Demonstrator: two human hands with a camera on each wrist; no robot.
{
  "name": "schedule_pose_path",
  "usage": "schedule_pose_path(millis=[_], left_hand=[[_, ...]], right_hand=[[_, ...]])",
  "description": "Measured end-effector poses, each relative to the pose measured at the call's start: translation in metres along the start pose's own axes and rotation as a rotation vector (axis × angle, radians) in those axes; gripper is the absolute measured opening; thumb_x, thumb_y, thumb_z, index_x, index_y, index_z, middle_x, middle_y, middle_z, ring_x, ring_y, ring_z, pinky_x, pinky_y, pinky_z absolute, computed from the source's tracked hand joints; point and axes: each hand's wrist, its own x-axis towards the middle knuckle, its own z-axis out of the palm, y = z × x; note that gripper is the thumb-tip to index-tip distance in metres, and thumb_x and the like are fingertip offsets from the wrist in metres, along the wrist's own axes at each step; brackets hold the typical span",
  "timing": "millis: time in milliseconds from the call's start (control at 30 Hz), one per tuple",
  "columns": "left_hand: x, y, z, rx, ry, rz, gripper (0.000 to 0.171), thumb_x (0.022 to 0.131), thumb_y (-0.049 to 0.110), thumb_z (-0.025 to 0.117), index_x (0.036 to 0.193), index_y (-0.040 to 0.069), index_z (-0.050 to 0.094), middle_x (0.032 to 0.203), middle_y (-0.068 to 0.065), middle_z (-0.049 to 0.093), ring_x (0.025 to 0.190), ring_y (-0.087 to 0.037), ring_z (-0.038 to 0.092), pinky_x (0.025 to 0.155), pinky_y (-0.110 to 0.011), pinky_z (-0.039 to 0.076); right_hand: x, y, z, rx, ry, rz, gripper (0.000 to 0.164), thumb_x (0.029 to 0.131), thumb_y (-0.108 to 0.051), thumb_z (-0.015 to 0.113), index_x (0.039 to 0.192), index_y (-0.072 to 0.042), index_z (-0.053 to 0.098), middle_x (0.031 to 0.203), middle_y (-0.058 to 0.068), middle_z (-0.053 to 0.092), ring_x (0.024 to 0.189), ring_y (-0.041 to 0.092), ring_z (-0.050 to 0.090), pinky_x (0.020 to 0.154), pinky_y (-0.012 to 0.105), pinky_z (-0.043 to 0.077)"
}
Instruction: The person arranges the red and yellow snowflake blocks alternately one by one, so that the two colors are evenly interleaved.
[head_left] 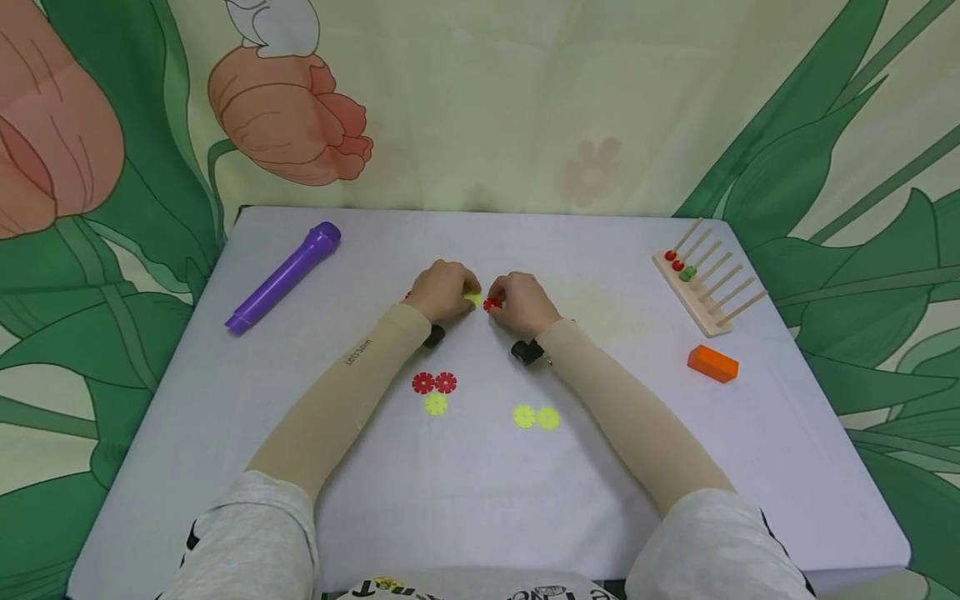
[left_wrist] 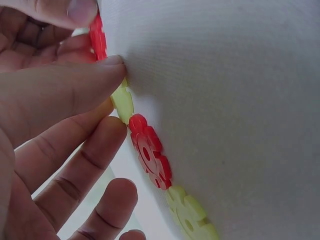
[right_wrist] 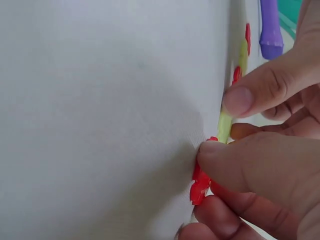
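Observation:
Near the table's middle, my left hand [head_left: 444,290] pinches a yellow notched plastic disc [left_wrist: 122,102] between thumb and fingers. A red notched disc [left_wrist: 150,150] and another yellow disc [left_wrist: 190,215] run on from it in a row. Facing it, my right hand [head_left: 523,305] pinches a red notched disc [right_wrist: 201,186] at the end of the row, edge to edge with the yellow one. Whether those two discs interlock is hidden by the fingertips. In the right wrist view the row ends in a further red disc [right_wrist: 248,39].
Closer to me lie two red discs [head_left: 435,383] with a yellow disc [head_left: 436,405], and two yellow discs [head_left: 536,417]. A purple tube [head_left: 283,279] lies at left. At right stand a pegged wooden rack [head_left: 693,298] with small beads and an orange block [head_left: 712,363].

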Motion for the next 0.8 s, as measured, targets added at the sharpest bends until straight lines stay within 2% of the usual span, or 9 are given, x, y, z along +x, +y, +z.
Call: schedule_pose_path(millis=[267,533,667,800], left_hand=[[0.003,-0.003,0.002,-0.002,0.01,0.012,0.032,0.091,0.017,0.08,0.122,0.011,0.077,0.125,-0.005,0.076,0.12,-0.026,0.067,0.099,-0.045,0.056],[0.005,-0.002,0.005,0.011,0.003,0.005,0.032,0.091,0.018,0.08,0.122,0.01,0.077,0.125,-0.006,0.076,0.118,-0.027,0.066,0.099,-0.046,0.056],[0.005,0.0,0.005,0.023,-0.009,-0.003,0.032,0.092,0.018,0.077,0.123,0.01,0.076,0.125,-0.007,0.075,0.118,-0.028,0.065,0.1,-0.046,0.055],[0.005,0.002,0.003,0.049,-0.013,-0.008,0.036,0.092,0.019,0.076,0.126,0.01,0.074,0.127,-0.007,0.073,0.119,-0.029,0.061,0.101,-0.046,0.054]], right_hand=[[0.01,0.0,0.0,-0.001,0.02,0.017,0.017,0.092,-0.007,0.074,0.106,0.001,0.076,0.102,0.016,0.075,0.097,0.03,0.066,0.091,0.041,0.055],[0.008,0.002,0.002,0.017,0.035,0.034,0.019,0.093,-0.008,0.073,0.11,0.0,0.075,0.107,0.016,0.074,0.101,0.03,0.065,0.095,0.042,0.053],[-0.004,0.005,0.003,0.037,0.04,0.035,0.022,0.094,-0.007,0.069,0.114,-0.002,0.074,0.111,0.014,0.072,0.096,0.028,0.062,0.088,0.039,0.053],[-0.034,0.007,0.001,0.104,-0.017,0.03,0.025,0.095,-0.009,0.069,0.119,-0.007,0.073,0.116,0.009,0.072,0.091,0.024,0.059,0.085,0.035,0.051]])
